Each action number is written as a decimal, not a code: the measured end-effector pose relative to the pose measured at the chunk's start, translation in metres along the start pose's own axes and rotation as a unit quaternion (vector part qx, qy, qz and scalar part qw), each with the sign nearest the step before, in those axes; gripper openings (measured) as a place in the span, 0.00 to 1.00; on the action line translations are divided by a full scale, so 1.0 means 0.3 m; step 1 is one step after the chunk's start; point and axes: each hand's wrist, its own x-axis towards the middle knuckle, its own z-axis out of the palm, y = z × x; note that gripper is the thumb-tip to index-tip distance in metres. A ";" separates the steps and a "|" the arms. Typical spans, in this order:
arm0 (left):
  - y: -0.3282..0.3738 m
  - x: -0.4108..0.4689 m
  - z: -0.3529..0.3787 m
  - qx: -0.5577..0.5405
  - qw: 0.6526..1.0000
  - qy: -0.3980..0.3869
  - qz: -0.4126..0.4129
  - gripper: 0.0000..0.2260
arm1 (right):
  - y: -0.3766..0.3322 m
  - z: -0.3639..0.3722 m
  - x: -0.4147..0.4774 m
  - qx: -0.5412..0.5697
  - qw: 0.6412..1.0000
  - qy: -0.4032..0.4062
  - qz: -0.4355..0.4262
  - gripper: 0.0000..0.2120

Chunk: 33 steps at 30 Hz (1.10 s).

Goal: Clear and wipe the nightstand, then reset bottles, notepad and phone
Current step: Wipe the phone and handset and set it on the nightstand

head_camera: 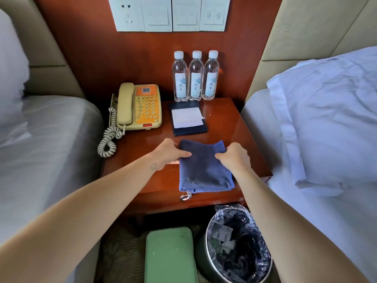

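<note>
Blue cloth (206, 172), folded into a thick rectangle, lies flat at the front of the glossy red-brown counter (234, 123). Left hand (167, 154) and right hand (234, 158) each grasp a far side of it, fingers curled on the fabric. Behind it are a dark notepad (187, 119) with white sheets, a beige-orange phone (140, 107) at left, and three clear bottles (195, 78) in a row against the wood panel. There are beds on both sides and a lined bin (236, 248) on the floor.

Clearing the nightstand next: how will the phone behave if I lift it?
The phone looks like rigid plastic, probably light. Its handset only rests in the cradle, so tilting may dislodge it. The coiled cord trails loose along the left edge of the nightstand and would likely drag.
</note>
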 end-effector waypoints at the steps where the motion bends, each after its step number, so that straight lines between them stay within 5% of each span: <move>1: -0.013 -0.009 0.001 -0.018 1.000 0.008 0.000 0.15 | -0.002 -0.003 -0.014 0.000 1.000 -0.010 -0.007 0.13; 5: -0.049 -0.071 0.022 -0.083 0.996 0.015 0.022 0.04 | -0.005 0.001 -0.072 0.005 0.999 -0.036 -0.028 0.16; 14: -0.266 -0.455 0.024 -0.146 0.967 0.049 0.203 0.07 | 0.093 0.109 -0.407 0.228 0.964 0.006 -0.135 0.16; 18: -0.571 -0.575 0.009 -0.238 0.963 -0.057 0.117 0.22 | 0.280 0.319 -0.588 0.335 0.932 -0.110 -0.091 0.22; 21: -0.841 -0.566 0.052 -0.246 0.965 -0.087 -0.002 0.34 | 0.431 0.535 -0.661 0.318 0.930 -0.180 -0.037 0.10; 25: -1.144 -0.452 0.157 -0.215 0.969 -0.035 -0.119 0.16 | 0.594 0.846 -0.632 0.269 0.939 -0.215 0.018 0.08; 33: -1.488 -0.139 0.341 -0.125 0.977 0.085 -0.147 0.11 | 0.716 1.218 -0.345 0.133 0.967 -0.217 0.021 0.17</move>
